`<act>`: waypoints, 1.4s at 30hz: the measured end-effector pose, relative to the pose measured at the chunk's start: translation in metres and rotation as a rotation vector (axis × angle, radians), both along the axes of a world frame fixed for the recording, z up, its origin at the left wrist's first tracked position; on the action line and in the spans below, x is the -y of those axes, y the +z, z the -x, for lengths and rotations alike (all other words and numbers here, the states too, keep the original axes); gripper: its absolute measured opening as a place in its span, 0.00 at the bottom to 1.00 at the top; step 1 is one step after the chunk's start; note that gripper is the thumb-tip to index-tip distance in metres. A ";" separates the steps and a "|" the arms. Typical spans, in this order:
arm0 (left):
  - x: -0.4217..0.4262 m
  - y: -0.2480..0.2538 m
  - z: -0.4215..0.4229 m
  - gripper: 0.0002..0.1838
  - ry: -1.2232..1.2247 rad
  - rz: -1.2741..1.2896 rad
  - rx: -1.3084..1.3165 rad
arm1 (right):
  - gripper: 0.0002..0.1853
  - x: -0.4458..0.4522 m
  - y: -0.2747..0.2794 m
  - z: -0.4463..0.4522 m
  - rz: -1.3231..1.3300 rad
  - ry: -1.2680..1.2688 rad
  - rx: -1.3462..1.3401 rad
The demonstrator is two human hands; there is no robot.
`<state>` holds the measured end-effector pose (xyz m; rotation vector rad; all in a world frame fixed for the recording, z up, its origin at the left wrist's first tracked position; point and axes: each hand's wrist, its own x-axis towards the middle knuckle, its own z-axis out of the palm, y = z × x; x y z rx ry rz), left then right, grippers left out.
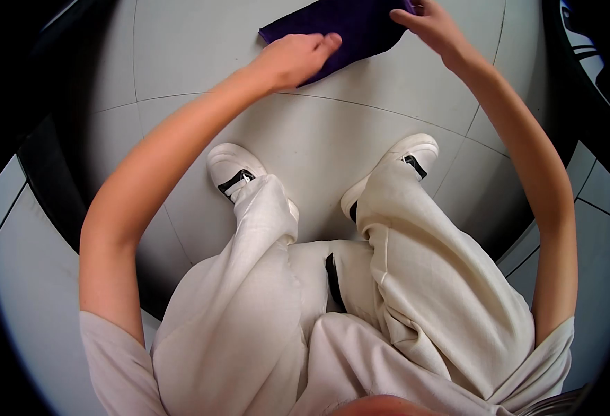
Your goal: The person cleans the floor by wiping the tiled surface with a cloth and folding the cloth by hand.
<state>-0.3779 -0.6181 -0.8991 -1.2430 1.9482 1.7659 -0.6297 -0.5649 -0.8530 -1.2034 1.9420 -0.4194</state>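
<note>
A dark purple cloth [360, 31] is at the top centre, above the pale tiled floor, and the frame's top edge cuts off part of it. My left hand [301, 59] lies over the cloth's left side with its fingers curled in, slightly blurred. The cloth's edges show on both sides of that hand, but its fingertips are hidden. At the upper right corner of the cloth, my right hand [429, 24] pinches the edge between thumb and fingers; some of those fingers run out of the frame.
Below the cloth, two white shoes [235, 170] with black marks stand on the tiled floor [312, 152]. My legs in cream trousers [242, 298] are bent and spread. Dark curved objects border both sides, and a black and white shape [585, 52] is at upper right.
</note>
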 end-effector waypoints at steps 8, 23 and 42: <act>0.041 -0.042 0.008 0.36 0.685 -0.829 -0.563 | 0.19 -0.019 -0.003 -0.084 0.131 0.422 0.059; 0.036 -0.023 -0.038 0.17 0.396 0.395 -0.023 | 0.19 -0.052 -0.018 -0.101 0.016 0.576 0.288; 0.049 -0.047 -0.058 0.24 0.199 0.532 0.082 | 0.21 -0.012 -0.053 -0.051 -0.103 0.316 -0.100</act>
